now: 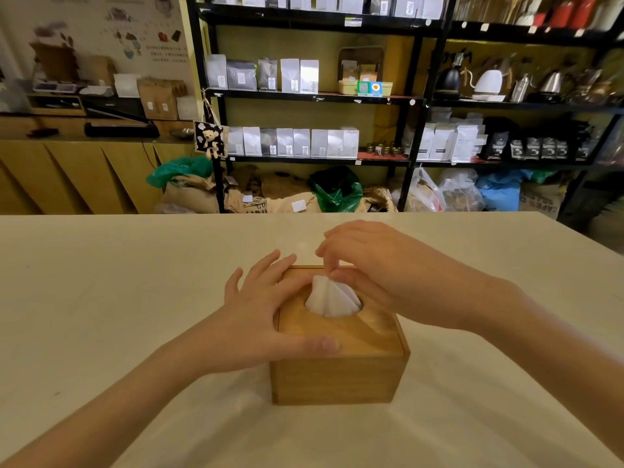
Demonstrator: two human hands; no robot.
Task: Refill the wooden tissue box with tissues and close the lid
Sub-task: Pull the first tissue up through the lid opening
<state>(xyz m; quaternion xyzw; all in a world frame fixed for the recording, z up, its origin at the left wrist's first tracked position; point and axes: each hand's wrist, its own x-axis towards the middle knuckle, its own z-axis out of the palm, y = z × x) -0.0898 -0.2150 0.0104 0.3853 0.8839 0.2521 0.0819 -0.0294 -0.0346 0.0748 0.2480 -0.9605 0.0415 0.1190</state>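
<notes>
Our left forearm comes in from the lower left corner and angles up toward the middle of the pale table (101, 282). Our left hand (260, 315) lies flat, palm down, over the left side of the wooden tissue box (337, 376); its fingers are spread apart and point away from us, resting on the lid (341, 332), while the thumb stretches rightward along the lid's near edge, pressed to the wood. The hand grips nothing; it simply presses down.

The box sits at the table's centre, just before us, with the lid seated flush in its top. A fan of white tissue (332, 298) stands up through the oval opening in the lid.

Our right hand (381, 268) arches over the far right corner of the box, wrist raised and forearm running off to the lower right. Its thumb and forefinger are pinched together on the tip of the tissue; the other fingers curl loosely above, slightly apart.

Behind the table, black shelves (314, 96) carry rows of white and grey bags, with kettles at the right.
</notes>
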